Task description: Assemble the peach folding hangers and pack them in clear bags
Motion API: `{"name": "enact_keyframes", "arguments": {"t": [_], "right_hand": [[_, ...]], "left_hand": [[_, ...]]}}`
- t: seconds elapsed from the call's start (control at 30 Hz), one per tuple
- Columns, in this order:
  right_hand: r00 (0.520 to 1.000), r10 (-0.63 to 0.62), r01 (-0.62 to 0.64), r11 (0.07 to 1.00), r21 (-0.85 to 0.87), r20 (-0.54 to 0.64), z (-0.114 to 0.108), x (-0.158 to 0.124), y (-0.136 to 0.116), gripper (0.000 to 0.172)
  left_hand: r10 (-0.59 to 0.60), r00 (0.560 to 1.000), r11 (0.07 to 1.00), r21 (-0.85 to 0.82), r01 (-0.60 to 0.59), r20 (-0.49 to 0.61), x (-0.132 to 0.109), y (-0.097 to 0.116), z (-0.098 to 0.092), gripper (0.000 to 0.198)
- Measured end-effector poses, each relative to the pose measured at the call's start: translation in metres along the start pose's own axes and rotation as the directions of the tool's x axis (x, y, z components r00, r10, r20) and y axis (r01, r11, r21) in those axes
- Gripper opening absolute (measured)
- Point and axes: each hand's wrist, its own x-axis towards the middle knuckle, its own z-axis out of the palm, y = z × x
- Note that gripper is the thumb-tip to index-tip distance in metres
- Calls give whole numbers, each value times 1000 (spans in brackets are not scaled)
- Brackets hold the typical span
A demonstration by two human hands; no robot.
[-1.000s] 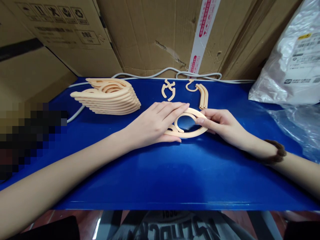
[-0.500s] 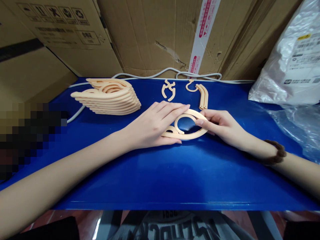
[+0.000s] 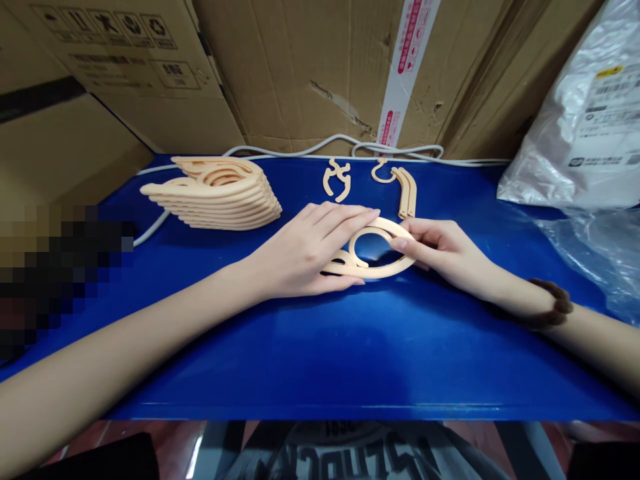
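A beige plastic folding hanger (image 3: 387, 272), folded into an oval with a round opening, is held low over the blue table. My left hand (image 3: 310, 250) spans its left part from above, fingers along the far edge and thumb by the near edge; that end is hidden under the palm. Between thumb and fingers, my right hand (image 3: 443, 253) pinches the right end. Just beyond the hands are small curved clip-like pieces (image 3: 338, 180), a loose hook (image 3: 383, 173) and two slim curved arms (image 3: 406, 193). A stack of similar folded hangers (image 3: 225, 200) stands farther left.
Cardboard boxes (image 3: 300, 67) wall off the back and left of the blue table (image 3: 320, 360). A white cable (image 3: 295, 148) runs along the back edge. At the right sits a plastic mailing bag (image 3: 565, 133) beside clear plastic film (image 3: 595, 253).
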Motion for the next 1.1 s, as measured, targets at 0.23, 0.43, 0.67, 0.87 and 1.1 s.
{"name": "enact_keyframes", "arguments": {"t": [0.23,0.43,0.67,0.87,1.1], "right_hand": [[998,57,-58,996,62,22,0,0,-3,41],[998,54,-55,998,42,22,0,0,-2,41],[998,55,-57,997,57,25,0,1,-3,41],[999,49,-50,996,72,16,0,0,-2,38],[995,67,-56,989,136,-77,2,1,1,38]], "left_hand": [[-12,1000,1000,-8,12,15,0,-1,2,84],[-13,1000,1000,0,13,16,0,-1,3,83],[-18,1000,1000,20,18,6,-1,0,4,81],[-13,1000,999,30,13,-12,-1,1,4,75],[-55,997,998,-1,55,-52,1,-2,-1,70]]}}
